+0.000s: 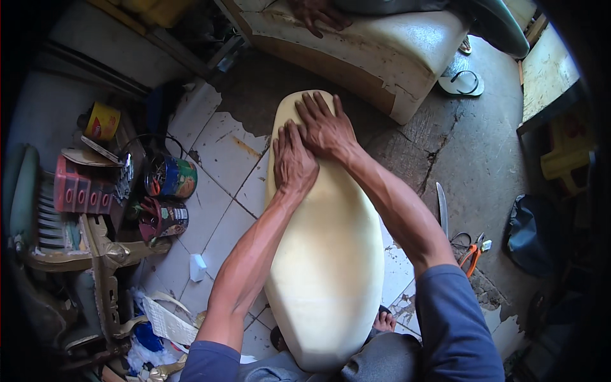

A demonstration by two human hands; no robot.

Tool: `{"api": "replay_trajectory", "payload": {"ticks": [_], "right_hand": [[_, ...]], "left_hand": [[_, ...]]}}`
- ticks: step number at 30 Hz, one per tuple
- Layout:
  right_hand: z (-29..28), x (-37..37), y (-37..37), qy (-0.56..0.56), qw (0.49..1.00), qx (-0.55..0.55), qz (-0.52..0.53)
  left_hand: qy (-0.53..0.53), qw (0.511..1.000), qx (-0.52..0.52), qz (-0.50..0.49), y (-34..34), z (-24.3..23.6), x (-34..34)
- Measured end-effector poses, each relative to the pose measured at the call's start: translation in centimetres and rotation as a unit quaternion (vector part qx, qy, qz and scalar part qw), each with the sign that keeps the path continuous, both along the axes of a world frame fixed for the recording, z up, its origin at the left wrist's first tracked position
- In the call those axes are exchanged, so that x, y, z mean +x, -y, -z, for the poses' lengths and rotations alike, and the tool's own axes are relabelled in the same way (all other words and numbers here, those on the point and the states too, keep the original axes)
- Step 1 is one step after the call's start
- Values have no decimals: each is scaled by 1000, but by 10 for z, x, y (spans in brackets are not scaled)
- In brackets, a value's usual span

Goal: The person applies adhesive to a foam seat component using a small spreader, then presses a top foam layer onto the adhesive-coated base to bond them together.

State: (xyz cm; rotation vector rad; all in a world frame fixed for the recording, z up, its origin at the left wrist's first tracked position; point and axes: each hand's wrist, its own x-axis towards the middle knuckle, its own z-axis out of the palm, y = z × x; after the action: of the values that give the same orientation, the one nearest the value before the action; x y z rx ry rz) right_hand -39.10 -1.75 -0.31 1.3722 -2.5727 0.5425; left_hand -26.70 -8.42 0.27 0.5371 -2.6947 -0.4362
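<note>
A long cream foam seat pad [324,254], shaped like a motorcycle seat, lies lengthwise before me. Its wide, hollowed end is close to my lap and its narrow end points away. My left hand [294,159] rests flat on the left side of the narrow end, fingers stretched forward. Slightly farther up, my right hand [327,127] presses flat near the tip, its fingers a little apart. The two hands lie side by side, nearly touching, and neither grips anything. The pad's underside is hidden.
On the right floor lie a blade [442,207], orange-handled pliers [471,258] and a dark cloth [531,235]. Tins [172,176] and a red drawer box [83,191] stand left. Ahead, another person's hand [318,14] rests on a worn cream bench [382,48]; a sandal [461,83] lies beside it.
</note>
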Motion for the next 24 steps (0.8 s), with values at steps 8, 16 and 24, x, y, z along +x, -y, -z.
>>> {"api": "replay_trajectory", "payload": {"ticks": [8, 16, 24], "right_hand": [[0, 124, -93, 40, 999, -25, -13], [4, 132, -105, 4, 999, -47, 6], [10, 139, -107, 14, 998, -61, 0]], "left_hand": [[24, 994, -76, 72, -20, 8, 101], [2, 994, -85, 67, -29, 14, 104], [5, 994, -87, 69, -30, 17, 110]]}}
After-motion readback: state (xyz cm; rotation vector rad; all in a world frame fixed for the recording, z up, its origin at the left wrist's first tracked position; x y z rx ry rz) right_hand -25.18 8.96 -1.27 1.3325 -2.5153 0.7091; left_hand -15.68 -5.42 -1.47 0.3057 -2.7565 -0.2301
